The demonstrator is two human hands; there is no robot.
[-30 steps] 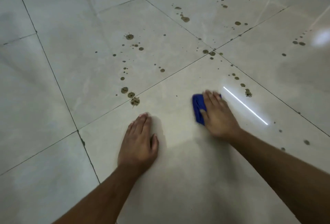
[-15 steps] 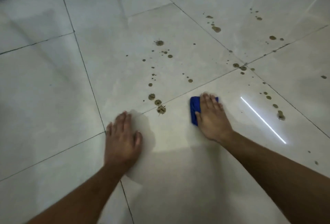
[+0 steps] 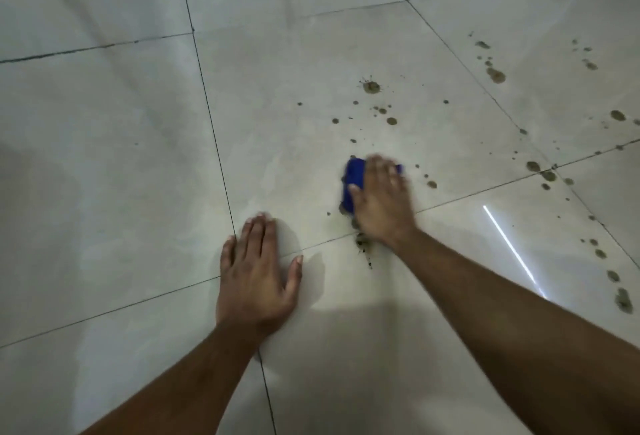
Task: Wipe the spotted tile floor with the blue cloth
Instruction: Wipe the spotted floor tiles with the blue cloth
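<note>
My right hand (image 3: 381, 199) presses flat on the blue cloth (image 3: 353, 180), which shows at the hand's left side and past the fingertips. The hand is motion-blurred. A smeared brown patch (image 3: 362, 242) lies on the grout line just below my right wrist. Brown spots (image 3: 372, 87) dot the pale tile floor (image 3: 294, 95) above and to the right of the cloth. My left hand (image 3: 258, 275) lies flat on the floor with fingers spread, holding nothing, to the lower left of the cloth.
More brown spots run along the right: a cluster (image 3: 540, 171) at the tile corner and a trail (image 3: 620, 296) near the right edge. A bright light streak (image 3: 512, 247) reflects on the floor. Dark grout lines (image 3: 214, 136) cross the tiles.
My right hand has slid the cloth left and forward over the spots by the grout line, smearing them. The view has shifted left. My left hand stays flat on the floor.
</note>
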